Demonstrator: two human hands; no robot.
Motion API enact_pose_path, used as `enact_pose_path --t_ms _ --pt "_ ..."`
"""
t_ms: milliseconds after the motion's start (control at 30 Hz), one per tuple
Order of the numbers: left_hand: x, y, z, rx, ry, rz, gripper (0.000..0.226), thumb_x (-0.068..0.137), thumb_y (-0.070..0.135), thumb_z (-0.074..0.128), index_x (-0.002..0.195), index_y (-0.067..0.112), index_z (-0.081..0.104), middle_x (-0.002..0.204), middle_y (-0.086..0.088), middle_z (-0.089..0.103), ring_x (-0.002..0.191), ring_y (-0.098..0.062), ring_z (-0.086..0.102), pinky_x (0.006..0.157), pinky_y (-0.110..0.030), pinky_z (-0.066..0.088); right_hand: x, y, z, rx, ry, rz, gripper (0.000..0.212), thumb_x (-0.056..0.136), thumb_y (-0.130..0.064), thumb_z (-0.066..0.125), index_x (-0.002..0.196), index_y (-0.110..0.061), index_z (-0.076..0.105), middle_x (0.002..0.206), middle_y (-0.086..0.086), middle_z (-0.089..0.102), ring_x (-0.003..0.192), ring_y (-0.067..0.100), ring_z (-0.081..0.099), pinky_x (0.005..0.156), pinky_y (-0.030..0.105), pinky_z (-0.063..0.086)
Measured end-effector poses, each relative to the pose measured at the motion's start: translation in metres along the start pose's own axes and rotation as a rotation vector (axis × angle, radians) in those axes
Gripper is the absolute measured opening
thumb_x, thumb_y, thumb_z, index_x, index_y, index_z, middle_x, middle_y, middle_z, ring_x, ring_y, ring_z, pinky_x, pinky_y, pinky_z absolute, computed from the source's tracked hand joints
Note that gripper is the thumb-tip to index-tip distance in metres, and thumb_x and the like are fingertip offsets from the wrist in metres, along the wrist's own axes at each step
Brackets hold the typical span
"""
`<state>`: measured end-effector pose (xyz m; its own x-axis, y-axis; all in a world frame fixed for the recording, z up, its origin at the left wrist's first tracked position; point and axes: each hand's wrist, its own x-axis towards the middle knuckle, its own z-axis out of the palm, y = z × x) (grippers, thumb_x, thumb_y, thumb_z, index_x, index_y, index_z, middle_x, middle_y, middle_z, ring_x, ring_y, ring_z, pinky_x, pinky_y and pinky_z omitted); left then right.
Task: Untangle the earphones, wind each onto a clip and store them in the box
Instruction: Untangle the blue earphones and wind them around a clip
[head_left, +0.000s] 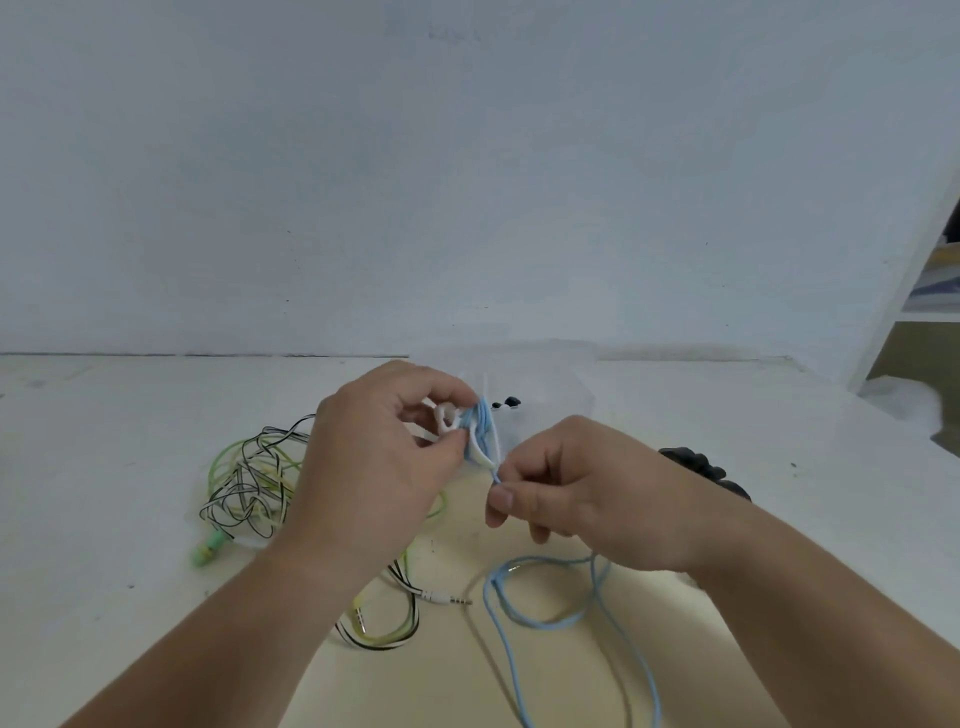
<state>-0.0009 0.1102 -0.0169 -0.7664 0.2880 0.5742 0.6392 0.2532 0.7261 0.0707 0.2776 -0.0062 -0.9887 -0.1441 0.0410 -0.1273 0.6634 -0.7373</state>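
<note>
Left hand (384, 457): centre of the frame, raised above the counter (130, 415), fingers curled round a white clip (480, 457) and pinching it at its left end.

White clip: held between the two hands at centre frame, with several turns of blue cord wrapped around its middle.

Right hand (587, 493): just right of centre, with thumb and forefinger closed on the blue earphone cable (545, 623) just below the clip and the other fingers folded under.

Blue earphone cable: runs from the clip through the right hand's pinch, then drops to the counter. There it lies in a loose loop at lower centre and trails off the bottom edge.

Tangle of green and black-and-white earphones (249, 488): on the counter at centre left, partly behind the left wrist. Its cords run on under the left forearm.

Jack plug (449, 599): on the counter at lower centre, pointing right, at the end of a black-and-white cord.

Clear box (571, 374): at the back of the counter, behind the hands, with small dark pieces inside that are too blurred to name.

Dark object (701, 467): on the counter behind the right wrist, possibly a heap of spare clips.

Backdrop: a pale wall (467, 156) and a white shelf (930, 312) at the right edge.
</note>
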Motion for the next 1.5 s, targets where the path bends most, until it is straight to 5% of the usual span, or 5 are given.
enact_pose_path --t_ms 267,467,800,1133,1500 --pt "0.002 -0.005 -0.004 0.199 -0.110 0.169 0.038 0.074 -0.005 0.073 0.081 0.032 0.078 0.088 0.015 0.065 0.075 -0.010 0.066 0.069 -0.031 0.056 -0.009 -0.006 -0.012 0.167 0.205 -0.075 0.019 0.094 -0.014 0.064 0.079 -0.008 0.075 0.060 -0.004 0.061 0.054 0.000 0.052 0.057 0.013 0.041" --pt "-0.003 0.001 0.000 0.147 -0.252 0.223 0.035 0.076 -0.003 0.072 0.085 0.031 0.070 0.089 0.015 0.063 0.077 -0.011 0.065 0.065 -0.021 0.053 -0.001 0.006 -0.020 -0.017 0.504 -0.038 0.023 0.094 -0.022 0.062 0.072 -0.022 0.071 0.072 0.021 0.062 0.065 0.034 0.053 0.056 0.034 0.043" --pt "-0.007 0.006 -0.001 -0.083 -0.437 0.139 0.044 0.080 -0.009 0.066 0.101 0.030 0.066 0.091 0.008 0.063 0.088 -0.017 0.062 0.080 -0.029 0.055 0.004 0.012 -0.020 0.033 0.591 0.075 0.023 0.095 -0.028 0.063 0.077 -0.016 0.071 0.065 0.006 0.056 0.045 0.004 0.040 0.044 0.011 0.032" --pt "-0.002 -0.005 0.003 -0.224 -0.174 0.107 0.042 0.083 -0.008 0.065 0.102 0.028 0.075 0.097 0.005 0.060 0.091 -0.018 0.065 0.080 -0.028 0.058 0.004 0.009 -0.006 0.002 0.027 0.119 0.032 0.103 -0.027 0.051 0.084 -0.019 0.075 0.062 -0.008 0.054 0.062 0.005 0.056 0.062 0.016 0.041" --pt "0.003 -0.012 0.000 0.082 -0.007 0.092 0.042 0.082 -0.004 0.066 0.100 0.032 0.076 0.096 0.015 0.060 0.088 -0.007 0.064 0.075 -0.024 0.055 -0.004 0.001 -0.006 -0.143 -0.065 -0.011 0.029 0.103 -0.034 0.049 0.095 -0.025 0.076 0.092 -0.015 0.065 0.090 -0.001 0.060 0.082 0.019 0.046"
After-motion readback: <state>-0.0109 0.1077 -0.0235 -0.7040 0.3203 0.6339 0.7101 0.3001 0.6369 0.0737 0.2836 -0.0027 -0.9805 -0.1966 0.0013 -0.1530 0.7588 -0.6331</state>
